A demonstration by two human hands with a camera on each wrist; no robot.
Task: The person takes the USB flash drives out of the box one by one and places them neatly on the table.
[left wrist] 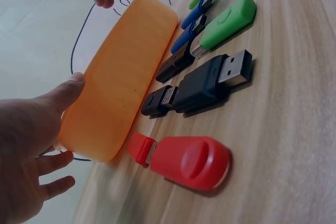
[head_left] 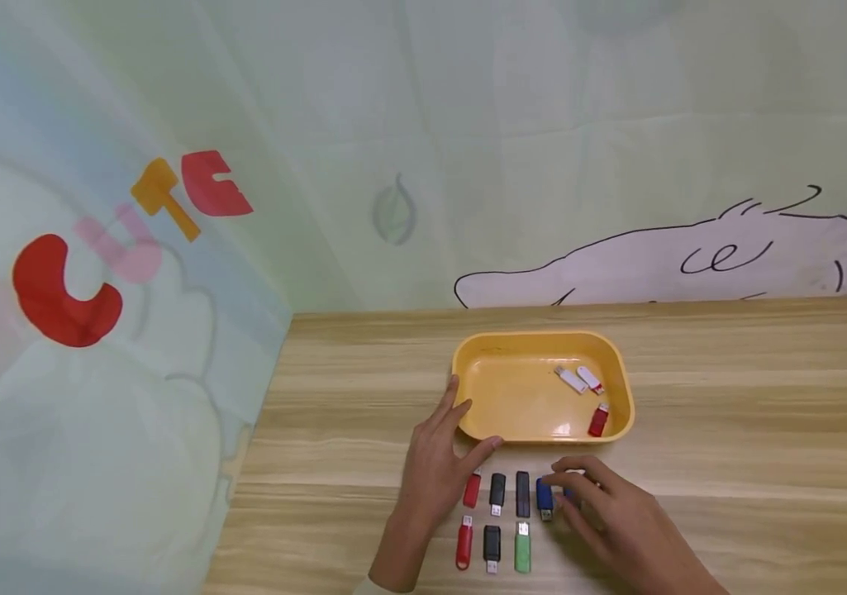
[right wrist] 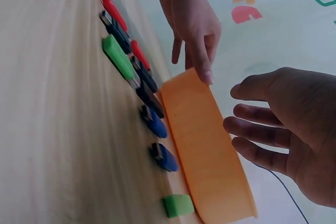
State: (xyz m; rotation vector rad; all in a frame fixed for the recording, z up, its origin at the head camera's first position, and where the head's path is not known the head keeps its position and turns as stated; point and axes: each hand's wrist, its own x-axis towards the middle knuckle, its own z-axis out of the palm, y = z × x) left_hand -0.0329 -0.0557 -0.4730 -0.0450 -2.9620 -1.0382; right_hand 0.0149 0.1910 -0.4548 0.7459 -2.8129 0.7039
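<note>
My left hand (head_left: 434, 467) rests at the near left corner of a yellow plastic tray (head_left: 510, 398), its thumb touching the rim and its fingers fairly straight. My right hand (head_left: 616, 512) hovers over the right end of two rows of USB flash drives, fingers loosely bent with nothing between them. Below its fingertips lie a blue drive (head_left: 544, 498) and a second blue drive (right wrist: 164, 157), mostly hidden from the head. A green drive (right wrist: 178, 205) lies farther right. Leftward in the far row are a dark drive (head_left: 523, 494), a black drive (head_left: 497, 489) and a red drive (head_left: 471, 491).
The near row has a red drive (head_left: 463, 543), a black drive (head_left: 492, 544) and a green drive (head_left: 522, 549). Inside the tray lie two white drives (head_left: 573, 380) and a red drive (head_left: 598, 420). A printed curtain (head_left: 349, 124) hangs behind the wooden table (head_left: 750, 413).
</note>
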